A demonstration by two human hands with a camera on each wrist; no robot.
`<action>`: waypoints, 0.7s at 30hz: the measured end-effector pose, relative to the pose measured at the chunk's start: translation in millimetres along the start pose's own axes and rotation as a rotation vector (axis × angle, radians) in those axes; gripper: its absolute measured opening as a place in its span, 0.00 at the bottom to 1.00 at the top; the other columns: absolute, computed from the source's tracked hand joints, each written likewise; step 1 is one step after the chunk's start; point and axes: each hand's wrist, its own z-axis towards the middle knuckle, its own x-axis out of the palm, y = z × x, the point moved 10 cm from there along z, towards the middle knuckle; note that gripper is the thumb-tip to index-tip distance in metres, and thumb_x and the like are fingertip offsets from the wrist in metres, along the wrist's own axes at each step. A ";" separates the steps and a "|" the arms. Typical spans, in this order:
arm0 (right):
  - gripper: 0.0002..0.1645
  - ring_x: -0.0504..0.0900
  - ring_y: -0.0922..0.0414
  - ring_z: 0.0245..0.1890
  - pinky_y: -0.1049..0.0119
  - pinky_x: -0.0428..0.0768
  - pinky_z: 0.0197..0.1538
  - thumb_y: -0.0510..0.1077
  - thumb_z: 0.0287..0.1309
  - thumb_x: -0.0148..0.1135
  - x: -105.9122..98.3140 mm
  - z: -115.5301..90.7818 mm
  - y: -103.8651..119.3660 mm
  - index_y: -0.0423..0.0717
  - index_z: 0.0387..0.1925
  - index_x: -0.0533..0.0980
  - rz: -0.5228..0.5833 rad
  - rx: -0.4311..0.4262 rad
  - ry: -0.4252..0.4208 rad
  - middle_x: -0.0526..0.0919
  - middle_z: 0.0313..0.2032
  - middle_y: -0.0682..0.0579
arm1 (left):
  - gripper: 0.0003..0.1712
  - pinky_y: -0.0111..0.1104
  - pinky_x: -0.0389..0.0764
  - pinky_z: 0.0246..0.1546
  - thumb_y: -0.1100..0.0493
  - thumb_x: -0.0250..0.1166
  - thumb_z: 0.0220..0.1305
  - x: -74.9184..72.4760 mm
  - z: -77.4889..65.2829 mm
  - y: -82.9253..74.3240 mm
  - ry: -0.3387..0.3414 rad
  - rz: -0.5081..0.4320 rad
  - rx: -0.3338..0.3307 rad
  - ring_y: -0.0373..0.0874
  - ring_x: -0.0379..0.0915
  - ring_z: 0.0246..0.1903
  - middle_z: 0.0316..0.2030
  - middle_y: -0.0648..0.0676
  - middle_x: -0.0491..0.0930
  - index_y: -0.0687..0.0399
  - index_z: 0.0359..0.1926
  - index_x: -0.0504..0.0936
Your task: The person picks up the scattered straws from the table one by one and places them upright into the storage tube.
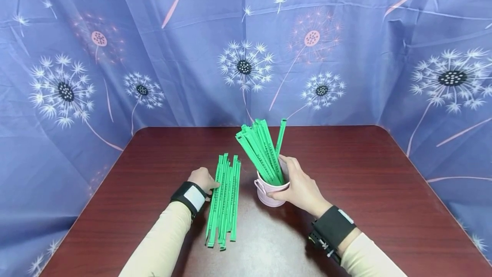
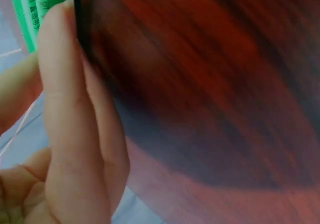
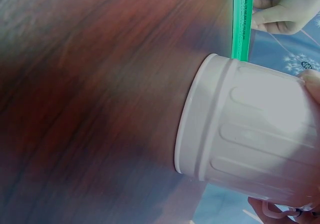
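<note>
In the head view, several long green stick packets (image 1: pixel 224 202) lie side by side in a loose pile on the table. My left hand (image 1: pixel 203 180) is at the pile's left edge, fingertips against the outermost packet. From the left wrist, its fingers (image 2: pixel 67 99) look fairly straight, one tip at the green edge. My right hand (image 1: pixel 305 187) grips a small pale pink bucket (image 1: pixel 265 195) near the rim, thumb across the front. A bunch of green stick packets (image 1: pixel 265 153) stands in it, leaning left, with one apart on the right. The right wrist view shows the bucket's ribbed wall (image 3: pixel 265 129).
Both things are on a dark red-brown wooden table (image 1: pixel 384 191) with rounded far corners. Behind and at both sides hangs a blue curtain (image 1: pixel 192 54) with a dandelion print. The bucket has a small pink handle (image 3: pixel 277 211).
</note>
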 end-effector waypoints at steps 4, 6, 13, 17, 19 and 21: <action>0.63 0.84 0.47 0.50 0.45 0.84 0.40 0.61 0.38 0.80 -0.2 0.3 0.5 0.50 0.72 0.56 -0.001 0.000 0.004 0.68 0.65 0.49 | 0.09 0.35 0.87 0.19 0.63 0.70 0.61 0.0 3.3 3.9 0.017 -0.081 -0.013 0.45 0.80 0.19 0.22 0.60 0.81 0.66 0.28 0.82; 0.63 0.84 0.46 0.50 0.45 0.84 0.40 0.61 0.37 0.80 -0.2 0.3 0.8 0.50 0.72 0.56 0.001 0.000 0.005 0.68 0.65 0.49 | 0.08 0.36 0.87 0.19 0.63 0.69 0.61 -1.8 4.6 3.9 0.019 -0.121 -0.005 0.45 0.80 0.19 0.23 0.60 0.81 0.66 0.30 0.82; 0.63 0.83 0.45 0.51 0.45 0.84 0.39 0.60 0.37 0.80 0.7 -0.5 0.2 0.50 0.72 0.56 0.003 0.001 0.006 0.68 0.65 0.47 | 0.11 0.37 0.89 0.25 0.62 0.64 0.65 -24.9 -5.3 -25.5 -0.004 -0.277 0.087 0.44 0.82 0.21 0.32 0.65 0.83 0.68 0.42 0.81; 0.63 0.83 0.45 0.50 0.45 0.84 0.39 0.59 0.36 0.80 0.8 0.2 0.2 0.51 0.72 0.56 -0.002 0.000 0.002 0.68 0.65 0.47 | 0.15 0.39 0.90 0.29 0.61 0.63 0.66 -45.1 -19.4 -54.4 -0.048 -0.410 0.166 0.44 0.84 0.24 0.38 0.67 0.85 0.70 0.48 0.79; 0.63 0.83 0.45 0.50 0.45 0.84 0.39 0.59 0.36 0.81 0.9 0.3 0.5 0.51 0.72 0.56 -0.003 -0.003 0.000 0.68 0.65 0.47 | 0.17 0.40 0.90 0.31 0.60 0.64 0.66 -53.7 -25.3 -65.0 -0.072 -0.489 0.193 0.44 0.85 0.25 0.40 0.67 0.84 0.70 0.50 0.79; 0.63 0.83 0.46 0.50 0.45 0.84 0.39 0.59 0.36 0.81 1.3 0.5 0.6 0.51 0.72 0.57 -0.005 -0.004 -0.001 0.68 0.65 0.47 | 0.19 0.39 0.90 0.32 0.60 0.64 0.66 -60.4 -28.9 -72.8 -0.088 -0.584 0.213 0.43 0.84 0.26 0.40 0.65 0.84 0.70 0.53 0.78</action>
